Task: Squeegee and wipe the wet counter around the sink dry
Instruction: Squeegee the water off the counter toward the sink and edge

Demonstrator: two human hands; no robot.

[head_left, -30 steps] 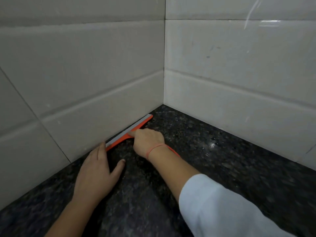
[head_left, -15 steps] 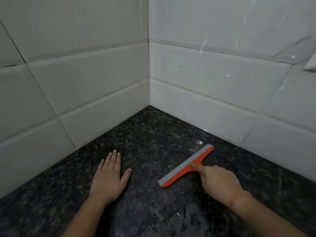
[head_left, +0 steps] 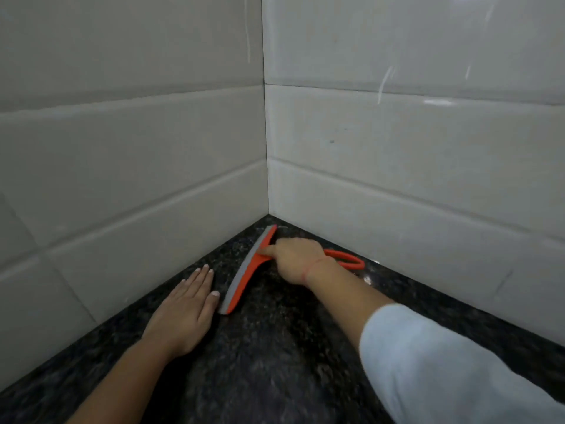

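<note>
**Squeegee set into the back corner of a dark counter, right hand on it, left hand flat beside it**

Two walls of large pale glazed tiles [head_left: 122, 148] meet in a corner. Below them lies a black speckled stone counter [head_left: 275, 377], seen from above by the person working. No sink is in view. A few wet glints show on the counter near its right-wall edge.

A forearm in a light blue sleeve [head_left: 443, 362] reaches in from the lower right. A bare forearm comes in from the lower left.

The left hand [head_left: 183, 307] lies palm down on the counter near the left-wall edge. Its fingers are straight and together, and it holds nothing.

The right hand [head_left: 298, 258] is curled round the neck of an orange plastic squeegee with a grey rubber blade [head_left: 244, 276]. The forefinger stretches forward onto the blade's back.

The blade's long axis runs from the counter's back corner toward the viewer, slanting left. Its grey edge faces the left wall. The looped handle [head_left: 348, 260] trails away toward the right-wall edge. The blade's near end sits just beside the left thumb; whether they touch cannot be told.

The right hand alone works the tool. The coming stroke probably draws the blade out of the corner, across its long axis.

A thin red thread [head_left: 312, 267] circles the right wrist.
</note>
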